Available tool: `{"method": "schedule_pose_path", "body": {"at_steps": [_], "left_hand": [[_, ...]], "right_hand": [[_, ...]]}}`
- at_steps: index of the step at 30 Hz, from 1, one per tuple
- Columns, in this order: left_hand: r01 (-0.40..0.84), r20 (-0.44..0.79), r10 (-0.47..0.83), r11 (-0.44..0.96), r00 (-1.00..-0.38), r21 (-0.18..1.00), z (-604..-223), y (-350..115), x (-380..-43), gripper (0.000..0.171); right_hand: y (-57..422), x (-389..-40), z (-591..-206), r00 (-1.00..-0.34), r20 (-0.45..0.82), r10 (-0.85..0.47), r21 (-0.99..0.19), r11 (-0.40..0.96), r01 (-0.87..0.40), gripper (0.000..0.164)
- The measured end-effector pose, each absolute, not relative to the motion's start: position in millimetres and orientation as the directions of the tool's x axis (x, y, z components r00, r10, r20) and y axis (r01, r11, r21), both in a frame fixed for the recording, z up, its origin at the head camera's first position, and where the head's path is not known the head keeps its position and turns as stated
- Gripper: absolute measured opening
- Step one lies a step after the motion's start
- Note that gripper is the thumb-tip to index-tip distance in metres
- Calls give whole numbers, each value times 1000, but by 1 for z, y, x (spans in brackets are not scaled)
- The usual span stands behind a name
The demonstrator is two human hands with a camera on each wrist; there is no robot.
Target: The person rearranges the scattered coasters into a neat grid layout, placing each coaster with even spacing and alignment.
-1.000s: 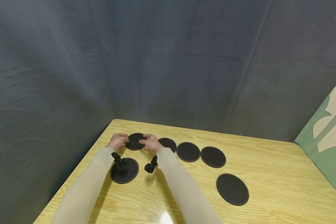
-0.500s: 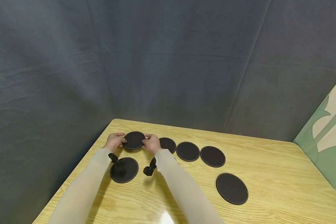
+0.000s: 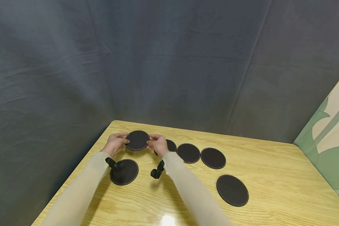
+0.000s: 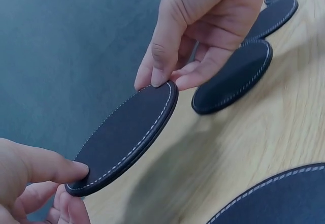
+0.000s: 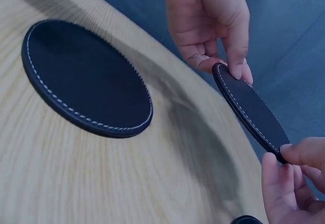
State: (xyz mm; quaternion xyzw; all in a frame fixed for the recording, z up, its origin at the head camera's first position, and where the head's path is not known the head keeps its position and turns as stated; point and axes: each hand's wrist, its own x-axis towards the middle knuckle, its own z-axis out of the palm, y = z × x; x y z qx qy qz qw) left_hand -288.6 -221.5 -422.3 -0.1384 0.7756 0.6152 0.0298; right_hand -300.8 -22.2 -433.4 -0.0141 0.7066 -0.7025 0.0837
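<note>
Nearest you, the loose coaster (image 3: pixel 232 190) lies flat on the wooden table (image 3: pixel 271 175) at about 4 o'clock from the held coaster (image 3: pixel 137 140), well apart from the others. A little farther, at 7 o'clock, the left coaster (image 3: pixel 125 176) lies flat, partly covered by your left wrist camera (image 3: pixel 110 162). Beyond it, at 3 o'clock, three coasters (image 3: pixel 188 153) sit close side by side in a row, the first partly hidden by your right hand (image 3: pixel 159 146). You hold the held coaster above the tabletop, near its far corner at your 11 o'clock. Your left hand (image 3: pixel 113 145) pinches its rim at 9 o'clock, your right at 3 o'clock, thumbs on top and fingers beneath, probably because opposed pinches steady a thin disc. Behind, at 12 o'clock, hangs a dark curtain (image 3: pixel 172 69).
</note>
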Motion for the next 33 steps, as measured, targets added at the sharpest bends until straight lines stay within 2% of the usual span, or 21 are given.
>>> {"method": "schedule_pose_path", "body": {"at_steps": [19,33], "left_hand": [[-170,-167,-33,100,-985,980,-403,-198,-268,56],[-154,-161,61,108,-985,982,-406,-176,-244,51]], "right_hand": [[29,-285,-422,-960,-124,-251,-976,-143,164,44],[67,-252,-418,-961,-105,-254,-987,-90,132,44]]}}
